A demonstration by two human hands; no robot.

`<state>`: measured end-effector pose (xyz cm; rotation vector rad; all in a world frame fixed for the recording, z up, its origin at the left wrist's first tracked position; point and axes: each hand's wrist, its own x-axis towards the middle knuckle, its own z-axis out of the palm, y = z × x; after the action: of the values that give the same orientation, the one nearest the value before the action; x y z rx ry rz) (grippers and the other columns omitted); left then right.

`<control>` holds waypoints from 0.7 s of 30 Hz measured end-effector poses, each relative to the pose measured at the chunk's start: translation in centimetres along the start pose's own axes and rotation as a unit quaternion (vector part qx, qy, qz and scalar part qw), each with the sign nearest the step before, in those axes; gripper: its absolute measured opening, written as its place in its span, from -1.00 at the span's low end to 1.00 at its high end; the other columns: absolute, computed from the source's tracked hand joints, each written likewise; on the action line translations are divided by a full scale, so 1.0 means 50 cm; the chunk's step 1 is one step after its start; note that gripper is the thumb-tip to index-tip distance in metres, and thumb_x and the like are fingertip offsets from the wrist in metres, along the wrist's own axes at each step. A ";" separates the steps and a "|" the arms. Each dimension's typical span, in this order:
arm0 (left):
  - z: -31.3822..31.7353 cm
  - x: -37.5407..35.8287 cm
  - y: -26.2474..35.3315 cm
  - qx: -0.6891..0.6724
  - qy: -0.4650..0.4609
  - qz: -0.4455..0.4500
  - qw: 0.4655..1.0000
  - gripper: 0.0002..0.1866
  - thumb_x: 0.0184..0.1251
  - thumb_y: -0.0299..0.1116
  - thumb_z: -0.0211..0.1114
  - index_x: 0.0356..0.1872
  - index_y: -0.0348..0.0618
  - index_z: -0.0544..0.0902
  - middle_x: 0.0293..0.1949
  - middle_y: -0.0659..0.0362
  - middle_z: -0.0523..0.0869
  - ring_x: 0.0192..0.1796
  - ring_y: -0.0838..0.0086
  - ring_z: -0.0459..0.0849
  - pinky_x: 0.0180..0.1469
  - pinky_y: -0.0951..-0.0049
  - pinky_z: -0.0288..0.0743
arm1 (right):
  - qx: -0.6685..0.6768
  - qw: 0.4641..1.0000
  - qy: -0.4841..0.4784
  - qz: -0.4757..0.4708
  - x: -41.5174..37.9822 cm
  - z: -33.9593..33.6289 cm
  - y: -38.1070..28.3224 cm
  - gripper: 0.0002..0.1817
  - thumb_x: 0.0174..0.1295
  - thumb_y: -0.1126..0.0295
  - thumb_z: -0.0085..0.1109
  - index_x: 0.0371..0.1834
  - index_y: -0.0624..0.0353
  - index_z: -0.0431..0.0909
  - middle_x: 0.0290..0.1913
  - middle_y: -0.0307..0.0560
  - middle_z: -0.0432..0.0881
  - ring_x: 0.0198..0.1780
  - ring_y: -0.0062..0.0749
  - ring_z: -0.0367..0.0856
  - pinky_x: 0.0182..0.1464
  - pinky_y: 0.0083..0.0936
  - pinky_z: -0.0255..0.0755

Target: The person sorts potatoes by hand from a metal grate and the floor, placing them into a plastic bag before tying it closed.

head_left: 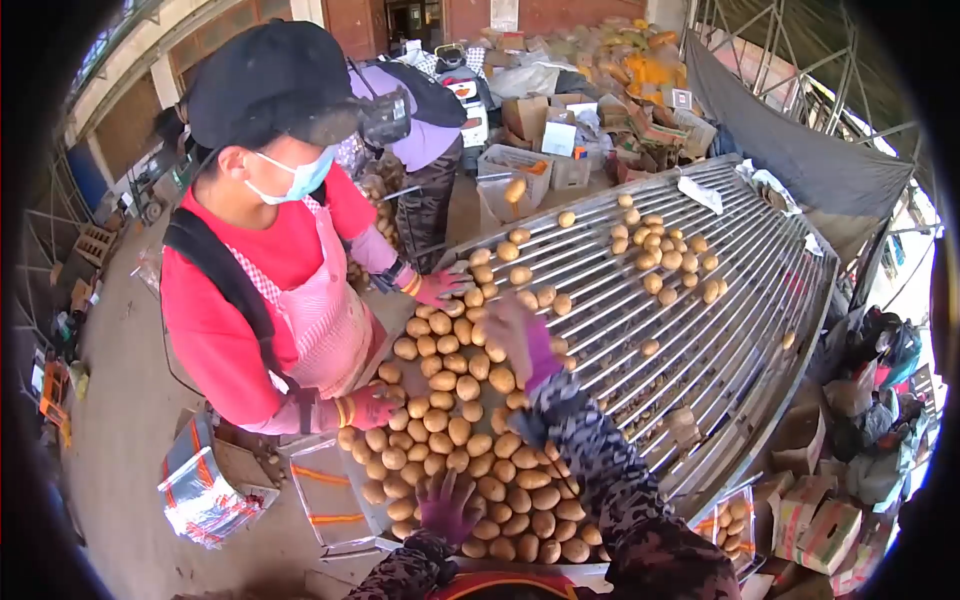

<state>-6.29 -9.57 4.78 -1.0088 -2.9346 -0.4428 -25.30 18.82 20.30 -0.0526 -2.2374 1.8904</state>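
A thick layer of brown potatoes (pixel 459 430) covers the lower part of a metal sorting table. My left hand (pixel 449 507), in a purple glove, rests on the near potatoes with its fingers spread. Farther up, my right hand (pixel 516 335), gloved with a purple cuff, reaches over the potatoes beside the slatted rack (pixel 610 345). Its fingers look extended, though slightly smeared, and no held potato shows. Across from me, a co-worker's two pink-gloved hands touch potatoes at the table's left edge.
A co-worker (pixel 270 270) in a red shirt, apron and mask stands at the left. More potatoes (pixel 660 250) lie on the far slats. A second person (pixel 420 140) bends behind. Cardboard boxes (pixel 815 525) are at right, with a torn carton (pixel 215 480) on the floor at left.
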 end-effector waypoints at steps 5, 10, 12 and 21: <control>0.000 0.004 -0.001 -0.015 0.028 0.014 0.999 -0.32 0.19 0.13 0.31 0.33 0.14 0.52 0.47 0.01 0.30 0.46 -0.10 0.25 0.42 -0.40 -0.01 | 0.332 0.916 -0.040 0.221 -0.414 0.103 0.037 -0.58 0.48 0.32 0.11 0.31 0.32 0.44 0.14 -0.01 0.63 0.19 -0.31 0.63 0.19 -0.38 0.60; 0.050 -0.017 -0.015 -0.005 0.004 0.016 1.000 -0.32 0.23 0.16 0.27 0.36 0.17 0.49 0.48 -0.01 0.30 0.48 -0.12 0.22 0.44 -0.44 -0.04 | 0.153 0.958 0.105 0.217 -0.773 0.167 0.089 -0.52 0.42 0.26 0.21 0.29 0.33 0.48 0.08 -0.05 0.69 0.07 -0.40 0.67 0.17 -0.44 0.55; 0.063 -0.033 -0.029 -0.037 0.037 0.068 0.996 -0.33 0.15 0.07 0.36 0.31 0.14 0.52 0.44 -0.04 0.36 0.48 -0.07 0.25 0.39 -0.35 0.07 | 0.057 0.946 0.168 0.273 -0.891 0.210 0.011 -0.52 0.38 0.28 0.26 0.25 0.35 0.50 0.06 -0.04 0.70 0.04 -0.44 0.67 0.16 -0.44 0.54; -0.009 -0.268 -0.088 -0.500 -0.012 0.037 0.865 -0.59 0.49 -0.45 0.18 0.29 -0.37 0.48 0.29 0.04 0.54 0.33 0.30 0.50 0.38 0.31 0.37 | 0.009 0.787 0.439 0.432 -1.444 0.487 0.015 -0.50 0.29 0.25 0.33 0.22 0.30 0.54 0.01 0.11 0.74 0.10 -0.32 0.71 0.15 -0.41 0.56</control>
<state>1.64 -21.06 2.78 -1.1144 -2.5584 -2.0628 40.68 -16.44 5.86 -1.8010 -1.5541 1.5893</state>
